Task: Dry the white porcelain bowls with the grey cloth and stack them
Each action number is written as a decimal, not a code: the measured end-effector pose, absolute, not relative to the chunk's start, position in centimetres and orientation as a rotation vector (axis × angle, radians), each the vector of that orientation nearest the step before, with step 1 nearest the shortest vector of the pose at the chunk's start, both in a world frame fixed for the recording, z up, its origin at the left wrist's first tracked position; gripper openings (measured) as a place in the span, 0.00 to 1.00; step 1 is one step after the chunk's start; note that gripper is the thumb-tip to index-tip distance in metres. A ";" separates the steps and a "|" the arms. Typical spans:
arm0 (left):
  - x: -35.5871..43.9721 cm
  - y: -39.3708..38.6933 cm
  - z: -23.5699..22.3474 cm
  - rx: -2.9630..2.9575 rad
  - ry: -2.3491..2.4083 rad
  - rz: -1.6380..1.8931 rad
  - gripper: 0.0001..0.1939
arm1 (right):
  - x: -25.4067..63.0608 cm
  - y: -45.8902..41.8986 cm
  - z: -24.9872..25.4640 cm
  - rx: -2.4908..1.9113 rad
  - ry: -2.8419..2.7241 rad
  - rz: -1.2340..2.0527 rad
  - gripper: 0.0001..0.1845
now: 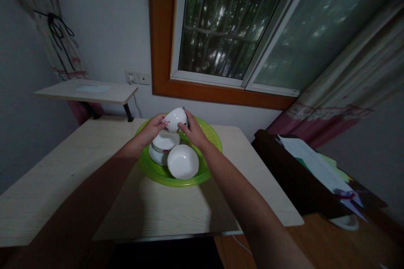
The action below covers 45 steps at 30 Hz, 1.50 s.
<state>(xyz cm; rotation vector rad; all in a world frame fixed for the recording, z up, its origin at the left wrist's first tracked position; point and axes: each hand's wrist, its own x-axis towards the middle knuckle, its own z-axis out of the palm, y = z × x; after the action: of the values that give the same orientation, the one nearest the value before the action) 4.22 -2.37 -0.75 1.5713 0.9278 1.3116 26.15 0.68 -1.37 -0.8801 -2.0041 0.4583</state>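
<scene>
White bowl (175, 118) is up in both hands near the centre of the frame, tilted, over the far part of a green basin (186, 183). The left hand (153, 128) has its grip closed on the left side of the bowl, its fingers beside some small dark-red marks. The right hand (195, 132) is clamped on the other side, thumb laid over the glossy white surface. Something dark shows just behind the bowl by the right fingers, too hidden to name.

The basin rests on a pale wooden table (164, 212). In its near part, just below the centre of the frame, an open bowl (183, 162) sits upright with its inside facing up. Left of it, a second bowl (164, 141) stands on a white plate (157, 157); the raised bowl partly overlaps this pair in the view.

As for progress, one piece is lifted and in hand, while two bowls and the plate lie in the basin. Nothing visible marks any of them as finished or waiting, so how much is done and how much is left cannot be told. A small raised shelf (63, 91) stands at the left of the frame, well apart from the hands.
</scene>
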 end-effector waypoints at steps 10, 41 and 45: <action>4.2 -1.8 -0.7 1.582 0.980 1.363 0.14 | 25.4 -1.7 0.4 -0.648 -2.235 0.100 0.32; 4.4 -3.3 0.7 1.174 0.679 1.307 0.20 | 26.0 0.5 -0.6 -0.850 -1.736 0.922 0.56; 4.2 -2.8 0.4 1.151 0.685 1.357 0.18 | 25.8 0.2 -0.3 -0.914 -1.710 0.921 0.53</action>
<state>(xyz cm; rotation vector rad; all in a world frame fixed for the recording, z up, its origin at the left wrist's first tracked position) 4.21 -2.82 0.41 1.1509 0.6852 1.3568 25.81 0.20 -0.34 -0.9142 -1.7103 0.9213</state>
